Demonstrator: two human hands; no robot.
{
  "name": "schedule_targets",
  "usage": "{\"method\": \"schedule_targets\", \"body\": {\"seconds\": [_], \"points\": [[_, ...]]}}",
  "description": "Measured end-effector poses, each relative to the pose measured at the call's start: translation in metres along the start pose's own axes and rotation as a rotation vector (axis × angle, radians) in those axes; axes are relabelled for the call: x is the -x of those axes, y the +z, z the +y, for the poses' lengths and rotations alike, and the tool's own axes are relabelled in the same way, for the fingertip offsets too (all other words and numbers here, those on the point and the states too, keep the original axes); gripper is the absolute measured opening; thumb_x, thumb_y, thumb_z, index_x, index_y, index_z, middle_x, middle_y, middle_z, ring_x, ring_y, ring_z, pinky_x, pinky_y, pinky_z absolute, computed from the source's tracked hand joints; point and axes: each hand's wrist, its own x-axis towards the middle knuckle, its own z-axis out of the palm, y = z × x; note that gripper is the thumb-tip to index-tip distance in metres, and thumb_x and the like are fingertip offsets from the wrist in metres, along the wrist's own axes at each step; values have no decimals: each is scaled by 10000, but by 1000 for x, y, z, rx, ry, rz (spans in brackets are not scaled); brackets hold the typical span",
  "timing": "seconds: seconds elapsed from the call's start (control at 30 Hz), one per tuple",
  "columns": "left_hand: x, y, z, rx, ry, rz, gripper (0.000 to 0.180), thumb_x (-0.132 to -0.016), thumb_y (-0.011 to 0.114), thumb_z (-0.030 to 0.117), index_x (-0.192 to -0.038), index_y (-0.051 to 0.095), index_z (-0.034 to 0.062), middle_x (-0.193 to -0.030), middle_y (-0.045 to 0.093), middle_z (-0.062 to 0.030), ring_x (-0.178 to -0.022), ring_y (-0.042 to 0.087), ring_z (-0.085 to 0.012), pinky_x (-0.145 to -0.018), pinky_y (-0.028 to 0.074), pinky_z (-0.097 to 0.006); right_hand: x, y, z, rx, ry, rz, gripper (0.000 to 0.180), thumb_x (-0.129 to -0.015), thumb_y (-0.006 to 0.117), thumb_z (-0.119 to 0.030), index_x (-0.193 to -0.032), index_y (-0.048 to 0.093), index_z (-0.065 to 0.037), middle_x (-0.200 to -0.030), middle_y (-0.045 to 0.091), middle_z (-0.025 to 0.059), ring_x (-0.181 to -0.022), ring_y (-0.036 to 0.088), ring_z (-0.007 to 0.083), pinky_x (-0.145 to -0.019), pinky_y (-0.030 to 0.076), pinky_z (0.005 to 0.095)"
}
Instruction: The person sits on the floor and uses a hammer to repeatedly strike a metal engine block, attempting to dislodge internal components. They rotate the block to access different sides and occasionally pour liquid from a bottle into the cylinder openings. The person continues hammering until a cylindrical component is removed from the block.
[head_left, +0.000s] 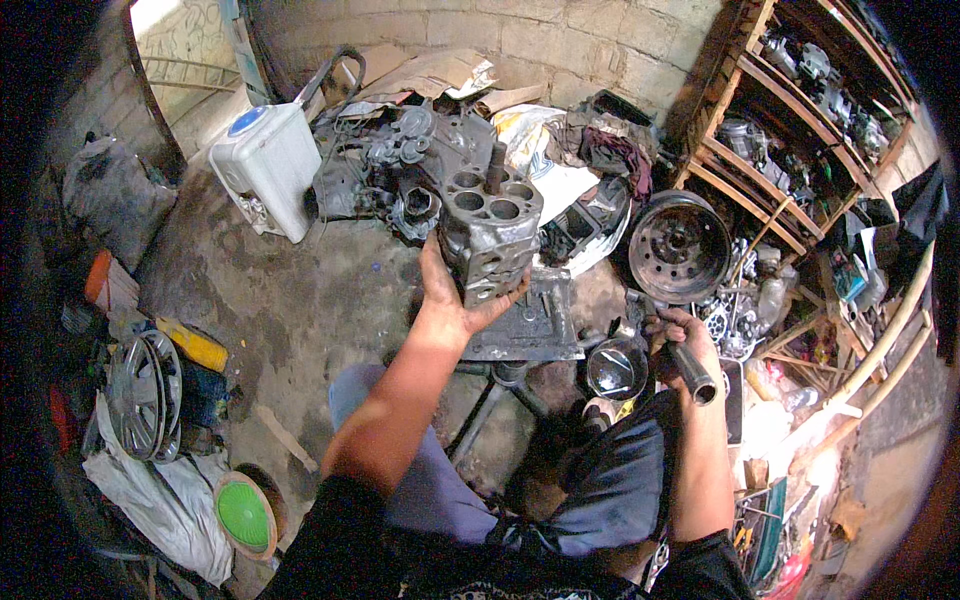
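The grey engine block (pixel 488 242), bores facing up, is in the left hand (pixel 450 305), whose fingers wrap its lower end, thumb up its left side. Whether the block also touches the metal surface (pixel 545 335) beneath cannot be told. A dark cylinder (pixel 496 168) stands upright at the block's far side. To the block's right, the right hand (pixel 684 338) curls its fingers around a metal tube (pixel 689 370). Also right of the block are a black bowl (pixel 616 370) and a steel wheel (pixel 680 248); left of it, a white jerrycan (pixel 268 165).
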Motion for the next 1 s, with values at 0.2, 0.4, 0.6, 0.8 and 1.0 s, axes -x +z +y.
{"method": "schedule_targets", "body": {"seconds": [0.2, 0.4, 0.6, 0.8, 1.0], "points": [[0, 2, 3, -63, 181, -311, 721, -921, 390, 648, -1391, 534, 120, -1314, 620, -144, -1127, 625, -376, -921, 549, -530, 2, 2, 3, -89, 23, -3, 184, -955, 551, -64, -845, 430, 19, -692, 505, 65, -405, 481, 74, -379, 432, 161], [6, 12, 7, -214, 464, -342, 578, -982, 437, 491, -1324, 577, 47, -1251, 656, -139, -1093, 656, -303, -946, 549, -440, 1, -1, 0, -124, 121, 5, 210, -974, 531, -95, -829, 405, -10, -667, 486, 24, -393, 473, 43, -374, 419, 154], [10, 12, 12, -297, 483, -292, 545, -964, 477, 460, -1278, 617, 36, -1232, 671, -131, -1092, 651, -293, -967, 518, -419, 6, 7, 8, -154, 138, -6, 207, -961, 555, -96, -807, 430, -37, -617, 481, 1, -392, 451, 35, -366, 393, 155], [20, 28, 6, -343, 464, -336, 560, -944, 478, 488, -1270, 625, 57, -1242, 662, -122, -1099, 636, -301, -954, 516, -444, 28, 21, 13, 196, -105, -136, 145, -925, 593, -64, -979, 459, -50, -714, 465, 13, -439, 365, 35, -345, 312, 161], [30, 29, 11, -434, 456, -340, 789, -848, 553, 519, -1447, 461, 15, -1317, 619, -180, -1170, 624, -322, -1037, 487, -459, 64, 52, 45, 631, -559, -160, 578, -968, 608, -250, -1481, 360, -150, -693, 458, 14, -413, 396, 98, -278, 310, 216]]}}
